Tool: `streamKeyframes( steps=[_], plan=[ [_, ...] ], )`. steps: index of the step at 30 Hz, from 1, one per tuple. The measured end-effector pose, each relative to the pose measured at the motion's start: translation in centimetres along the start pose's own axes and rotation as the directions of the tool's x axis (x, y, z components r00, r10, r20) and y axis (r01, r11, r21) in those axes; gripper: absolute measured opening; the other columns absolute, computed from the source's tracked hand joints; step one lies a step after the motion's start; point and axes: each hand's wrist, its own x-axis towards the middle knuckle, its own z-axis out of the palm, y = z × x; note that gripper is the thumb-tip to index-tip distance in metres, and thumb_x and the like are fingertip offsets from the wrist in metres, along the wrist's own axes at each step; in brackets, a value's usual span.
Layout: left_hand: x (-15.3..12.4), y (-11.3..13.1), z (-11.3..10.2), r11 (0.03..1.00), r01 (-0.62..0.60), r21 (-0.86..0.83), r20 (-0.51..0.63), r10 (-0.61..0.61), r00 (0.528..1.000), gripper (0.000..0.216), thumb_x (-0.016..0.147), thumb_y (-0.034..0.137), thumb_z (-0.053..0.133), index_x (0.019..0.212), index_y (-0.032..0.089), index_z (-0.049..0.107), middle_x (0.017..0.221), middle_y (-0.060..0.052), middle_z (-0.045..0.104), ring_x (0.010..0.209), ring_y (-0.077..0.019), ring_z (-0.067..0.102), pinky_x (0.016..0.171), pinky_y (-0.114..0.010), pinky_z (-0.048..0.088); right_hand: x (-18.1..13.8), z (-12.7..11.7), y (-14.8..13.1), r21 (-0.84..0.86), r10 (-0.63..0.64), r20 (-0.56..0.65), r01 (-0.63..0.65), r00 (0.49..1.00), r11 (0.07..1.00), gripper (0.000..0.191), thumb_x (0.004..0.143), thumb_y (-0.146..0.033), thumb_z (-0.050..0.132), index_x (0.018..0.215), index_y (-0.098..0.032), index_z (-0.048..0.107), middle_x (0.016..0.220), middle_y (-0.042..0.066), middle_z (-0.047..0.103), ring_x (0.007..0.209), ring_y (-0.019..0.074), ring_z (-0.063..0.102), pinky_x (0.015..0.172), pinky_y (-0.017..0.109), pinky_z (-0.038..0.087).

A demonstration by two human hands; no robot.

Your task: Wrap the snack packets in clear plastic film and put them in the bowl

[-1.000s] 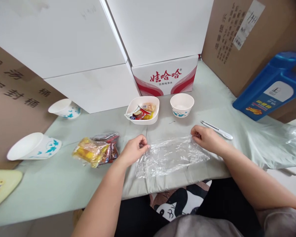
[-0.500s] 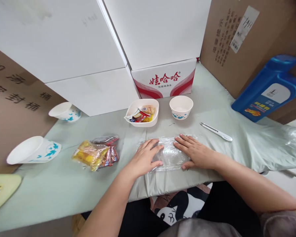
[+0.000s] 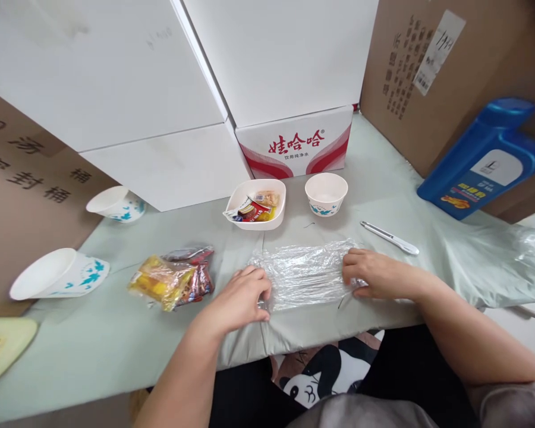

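A: Where does the crinkled clear plastic sheet lie?
B: Flat on the pale green tablecloth, between both hands

A: And the hands?
B: The left hand, palm down with fingers curled, pinches its left edge; the right hand, knuckles up, grips its right edge

We see the clear crinkled plastic sheet flat between both hands; the white square dish and white paper bowl behind it.
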Motion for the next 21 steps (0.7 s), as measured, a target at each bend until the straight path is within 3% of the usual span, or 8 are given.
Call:
streamKeyframes(
  steps=[2,4,6,9,11,16,21],
  plan=[
    [-0.1,-0.3,-0.2,0.999,-0.038,-0.01,-0.001,0.038,0.999,0.008,0.071,0.015,0.065,0.068,0.021,0.06,0.088,-0.001,0.06,0.093,-0.0217,0.054,0.085,-0.034,0.042,-0.2,0.0,0.3,-0.015,-0.004,-0.035,0.004,0.999,1.0,0.01,0.079,-0.014,0.059,0.076,-0.02,0.066,0.083,0.005,0.061,0.088,0.0211,0.054,0.084,0.036,0.042],
    [-0.3,-0.7,-0.6,0.994,-0.082,-0.078,-0.022,0.081,0.996,0.012,0.074,0.011,0.055,0.069,0.021,0.06,0.087,-0.001,0.062,0.092,-0.0198,0.056,0.086,-0.033,0.043,-0.5,-0.2,0.6,0.012,-0.03,-0.063,0.031,0.998,0.999,0.015,0.079,-0.011,0.054,0.073,-0.021,0.063,0.082,0.004,0.062,0.088,0.0205,0.055,0.084,0.035,0.042],
    [-0.6,-1.2,-1.0,0.982,-0.058,-0.181,-0.056,0.049,0.997,0.013,0.077,0.013,0.049,0.074,0.022,0.059,0.087,-0.001,0.064,0.087,-0.0182,0.058,0.078,-0.029,0.045,-0.8,-0.6,0.7,0.091,-0.031,-0.065,0.037,0.997,0.995,0.015,0.08,-0.012,0.051,0.079,-0.021,0.062,0.084,0.004,0.063,0.086,0.0195,0.057,0.081,0.032,0.043],
    [-0.5,-2.2,-1.0,0.951,0.069,-0.301,-0.129,-0.112,0.985,0.011,0.083,0.023,0.046,0.082,0.022,0.057,0.081,0.001,0.065,0.073,-0.0162,0.059,0.064,-0.025,0.044,-0.7,-0.9,0.7,0.188,0.124,-0.068,-0.109,0.99,0.976,0.014,0.085,-0.018,0.047,0.089,-0.021,0.06,0.079,0.002,0.064,0.07,0.0163,0.057,0.065,0.027,0.042],
    [0.2,-2.7,-0.5,0.938,0.12,-0.325,-0.21,-0.195,0.958,0.012,0.086,0.028,0.044,0.085,0.022,0.055,0.073,0.002,0.064,0.067,-0.0161,0.06,0.062,-0.026,0.044,-0.2,-0.8,0.8,0.163,0.283,-0.117,-0.263,0.952,0.951,0.013,0.088,-0.02,0.044,0.09,-0.022,0.057,0.071,0.0,0.063,0.062,0.0151,0.055,0.059,0.026,0.037],
    [3.1,-2.6,1.2,0.959,0.239,-0.153,-0.424,-0.282,0.861,0.014,0.088,0.025,0.043,0.092,0.022,0.056,0.078,-0.002,0.068,0.073,-0.0196,0.065,0.067,-0.028,0.045,1.3,0.5,1.1,-0.076,0.491,-0.223,-0.517,0.842,0.853,0.018,0.094,-0.025,0.039,0.091,-0.021,0.057,0.075,0.003,0.068,0.067,0.0185,0.061,0.059,0.027,0.033],
    [4.3,-1.8,2.0,0.945,0.326,0.018,-0.52,-0.27,0.81,0.018,0.091,0.022,0.042,0.096,0.02,0.058,0.09,-0.006,0.071,0.08,-0.0208,0.067,0.069,-0.028,0.045,1.9,1.6,1.4,-0.221,0.553,-0.255,-0.605,0.793,0.765,0.024,0.096,-0.027,0.036,0.097,-0.019,0.058,0.079,0.007,0.071,0.071,0.022,0.066,0.058,0.029,0.033]
  ],
)
